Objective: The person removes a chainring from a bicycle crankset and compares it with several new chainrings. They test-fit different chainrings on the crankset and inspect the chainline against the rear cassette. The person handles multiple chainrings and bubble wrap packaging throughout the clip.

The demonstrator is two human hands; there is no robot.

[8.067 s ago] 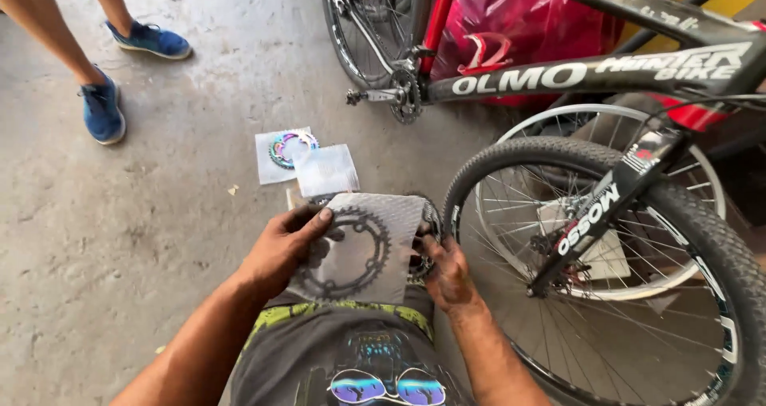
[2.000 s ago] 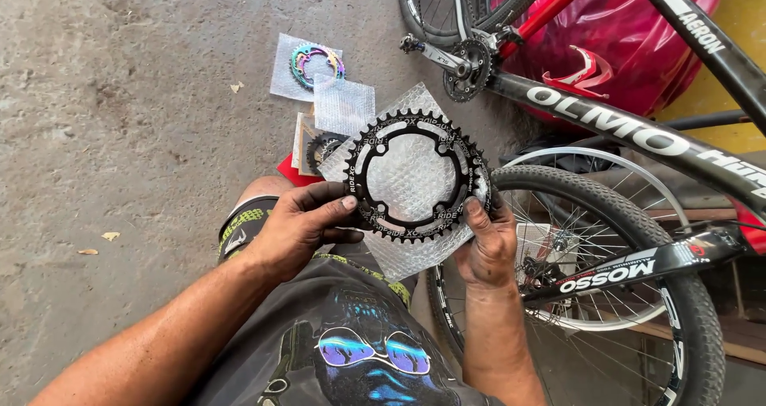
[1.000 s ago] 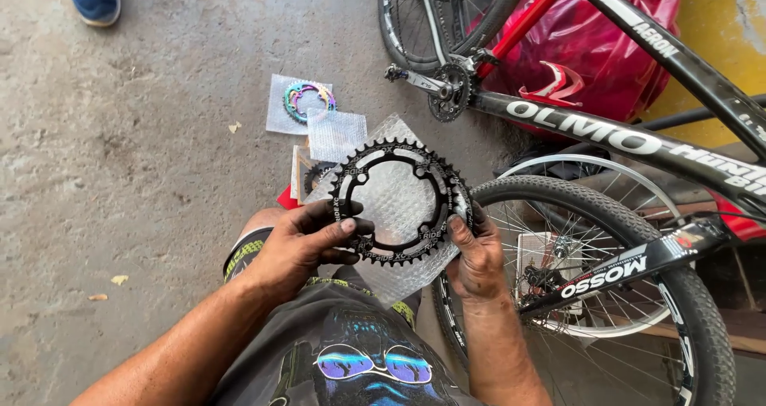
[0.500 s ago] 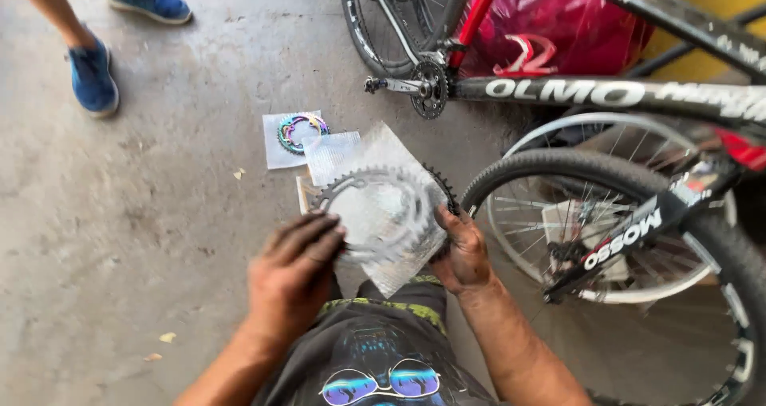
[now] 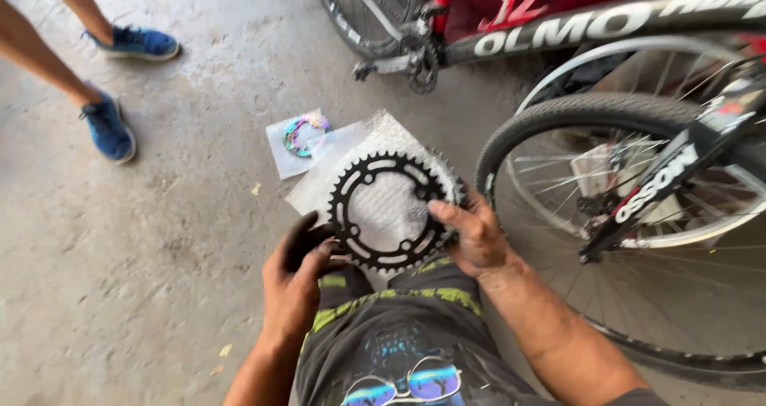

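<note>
A black toothed chainring (image 5: 388, 211) lies flat on a sheet of clear bubble wrap (image 5: 383, 138), held just above my lap. My left hand (image 5: 299, 278) grips the ring's lower left edge together with the wrap. My right hand (image 5: 475, 235) pinches its right edge, thumb on top. A second, silver toothed ring (image 5: 455, 184) peeks out behind the right side of the black one.
A clear packet with a rainbow-coloured ring (image 5: 300, 134) lies on the concrete floor beyond my hands. A bicycle wheel (image 5: 638, 214) stands close on my right, a red and black bicycle frame (image 5: 574, 27) behind it. Another person's legs in blue shoes (image 5: 108, 126) stand at upper left.
The chainring was tilted up and turned in my hands; now it lies face up on the bubble wrap. The camera view has swung left, and the person's blue shoes are back in view.
</note>
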